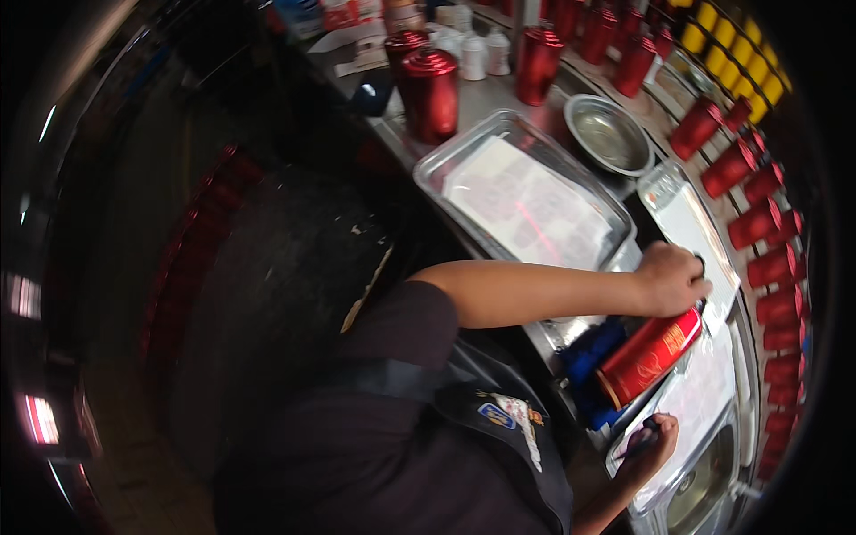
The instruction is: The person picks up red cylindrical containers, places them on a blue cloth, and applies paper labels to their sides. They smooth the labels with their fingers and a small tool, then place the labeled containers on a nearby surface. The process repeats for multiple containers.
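Observation:
My left hand (670, 279) is closed at the upper end of a red canister (649, 357) with light printing on its side. The canister tilts over blue cloth (596, 361) at the counter's edge. Something small and black shows by the left fingers, too blurred to name. Lower down, my right hand (662, 434) is closed around a dark purplish thing (638, 440), partly hidden by the fingers. Beneath it lies a whitish sheet (700, 397).
A metal tray (446, 183) with a printed sheet stands beyond my left arm, near a steel bowl (610, 135). Red lidded canisters (429, 94) stand behind, with more along the right. A sink (704, 481) is at the lower right, yellow cylinders (731, 53) at the far right.

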Demonstrator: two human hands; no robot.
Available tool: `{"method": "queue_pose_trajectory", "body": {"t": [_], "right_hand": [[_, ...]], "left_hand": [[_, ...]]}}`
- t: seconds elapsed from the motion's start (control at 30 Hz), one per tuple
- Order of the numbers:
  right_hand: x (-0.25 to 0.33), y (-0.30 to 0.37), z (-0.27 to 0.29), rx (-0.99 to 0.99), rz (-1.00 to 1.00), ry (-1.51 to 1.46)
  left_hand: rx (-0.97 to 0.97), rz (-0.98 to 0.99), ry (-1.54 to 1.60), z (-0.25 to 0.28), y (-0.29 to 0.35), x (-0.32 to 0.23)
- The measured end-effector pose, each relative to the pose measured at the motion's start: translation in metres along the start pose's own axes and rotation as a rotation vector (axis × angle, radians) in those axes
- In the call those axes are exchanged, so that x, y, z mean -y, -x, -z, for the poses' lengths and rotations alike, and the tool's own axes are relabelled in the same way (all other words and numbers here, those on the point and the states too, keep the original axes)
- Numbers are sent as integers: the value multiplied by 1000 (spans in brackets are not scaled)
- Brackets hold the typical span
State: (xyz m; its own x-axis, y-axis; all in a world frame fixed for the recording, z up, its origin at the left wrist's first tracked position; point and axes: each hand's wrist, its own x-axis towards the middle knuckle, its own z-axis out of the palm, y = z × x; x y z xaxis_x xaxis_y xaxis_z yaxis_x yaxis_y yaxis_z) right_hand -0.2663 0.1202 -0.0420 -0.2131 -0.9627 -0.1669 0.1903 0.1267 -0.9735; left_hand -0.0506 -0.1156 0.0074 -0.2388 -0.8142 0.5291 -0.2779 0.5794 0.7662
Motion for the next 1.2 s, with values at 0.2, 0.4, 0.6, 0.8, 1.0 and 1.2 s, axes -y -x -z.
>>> {"method": "queue_pose_trajectory", "body": {"t": [0.2,0.4,0.6,0.8,1.0,1.2], "right_hand": [[-9,-5,-116,-134,387,684],[14,31,-124,-9,385,508],[58,30,-158,471,553,862],[68,-18,-254,862,871,1105],[83,-6,-283,906,658,936],[70,-35,-275,803,538,924]], "left_hand": [[486,468,154,-21,-19,0],[374,457,274,1,0,13],[273,374,498,217,109,-9],[-438,283,-581,353,296,-108],[-870,869,-1604,457,491,-170],[-1111,1321,-2072,591,695,-216]]}}
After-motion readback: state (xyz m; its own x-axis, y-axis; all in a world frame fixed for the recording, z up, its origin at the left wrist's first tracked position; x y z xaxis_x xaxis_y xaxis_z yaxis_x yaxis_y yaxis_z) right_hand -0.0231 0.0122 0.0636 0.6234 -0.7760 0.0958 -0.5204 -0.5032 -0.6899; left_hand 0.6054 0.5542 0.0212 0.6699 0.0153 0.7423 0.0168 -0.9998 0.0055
